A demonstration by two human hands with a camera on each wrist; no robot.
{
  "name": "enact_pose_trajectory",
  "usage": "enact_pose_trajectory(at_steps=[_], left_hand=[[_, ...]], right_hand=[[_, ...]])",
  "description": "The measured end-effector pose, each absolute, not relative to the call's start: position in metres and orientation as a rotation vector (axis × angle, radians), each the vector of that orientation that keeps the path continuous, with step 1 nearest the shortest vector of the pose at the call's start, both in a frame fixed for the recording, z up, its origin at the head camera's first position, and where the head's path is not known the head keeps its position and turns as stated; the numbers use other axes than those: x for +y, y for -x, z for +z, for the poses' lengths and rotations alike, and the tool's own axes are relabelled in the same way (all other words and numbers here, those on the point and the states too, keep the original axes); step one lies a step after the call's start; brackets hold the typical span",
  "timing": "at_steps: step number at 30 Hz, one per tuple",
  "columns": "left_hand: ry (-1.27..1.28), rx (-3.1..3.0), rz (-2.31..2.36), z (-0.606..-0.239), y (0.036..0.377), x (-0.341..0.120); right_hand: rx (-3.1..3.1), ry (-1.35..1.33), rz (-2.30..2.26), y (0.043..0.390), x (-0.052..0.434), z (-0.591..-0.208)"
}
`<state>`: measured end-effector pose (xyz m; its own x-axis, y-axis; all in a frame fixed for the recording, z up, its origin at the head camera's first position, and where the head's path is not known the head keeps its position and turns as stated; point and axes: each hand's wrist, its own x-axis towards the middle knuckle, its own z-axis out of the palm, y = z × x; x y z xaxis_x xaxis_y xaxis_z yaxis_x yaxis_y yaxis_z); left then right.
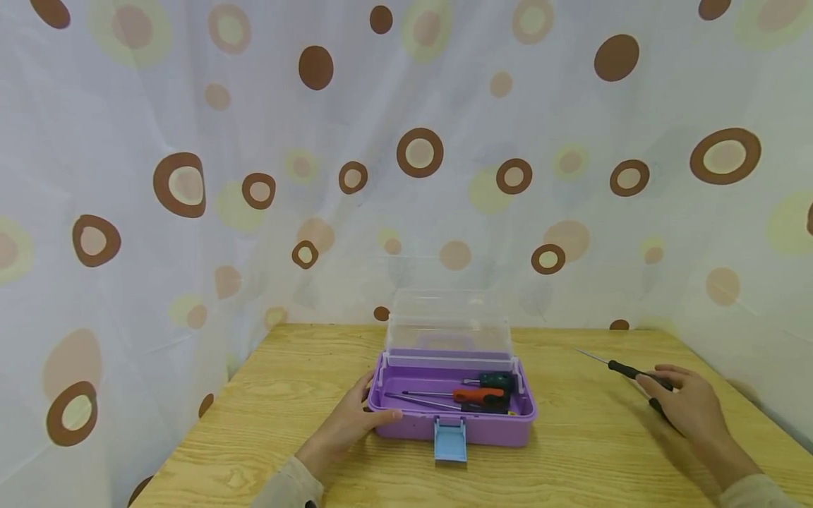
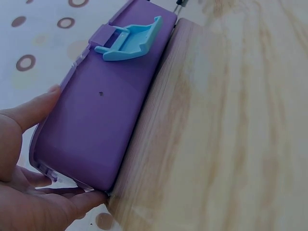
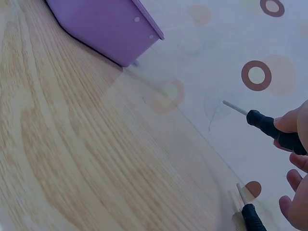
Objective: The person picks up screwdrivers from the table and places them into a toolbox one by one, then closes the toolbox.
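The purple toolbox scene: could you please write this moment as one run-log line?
left hand: holds purple toolbox | lid: open | right hand: pinches black screwdriver | second black screwdriver: on table

Pale curtain point(image 1: 406, 176) hung behind and to both sides, printed with brown rings, solid brown dots, faded tan and yellow-green circles. Folds seen at back corners. Light wood-grain worktop point(image 1: 286, 409) set against curtain, front-left edge visible. Even, soft lighting; faint shadows cast on worktop. No window or floor seen.
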<state>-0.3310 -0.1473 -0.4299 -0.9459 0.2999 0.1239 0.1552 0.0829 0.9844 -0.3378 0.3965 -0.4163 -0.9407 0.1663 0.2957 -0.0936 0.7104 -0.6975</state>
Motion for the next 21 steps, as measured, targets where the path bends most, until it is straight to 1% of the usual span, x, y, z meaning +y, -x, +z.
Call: enact_pose_trajectory(at_steps=[14, 21], left_hand=[[-0.465, 2.272, 1.972, -0.43, 0.331, -0.147], [-0.476, 2.264, 1.98, -0.431, 0.332, -0.148]], right_hand=[[-2.5, -0.113, 1.198, 0.338, 0.372, -0.408], [-2.504, -0.127, 1.267, 0.341, 0.356, -0.399]])
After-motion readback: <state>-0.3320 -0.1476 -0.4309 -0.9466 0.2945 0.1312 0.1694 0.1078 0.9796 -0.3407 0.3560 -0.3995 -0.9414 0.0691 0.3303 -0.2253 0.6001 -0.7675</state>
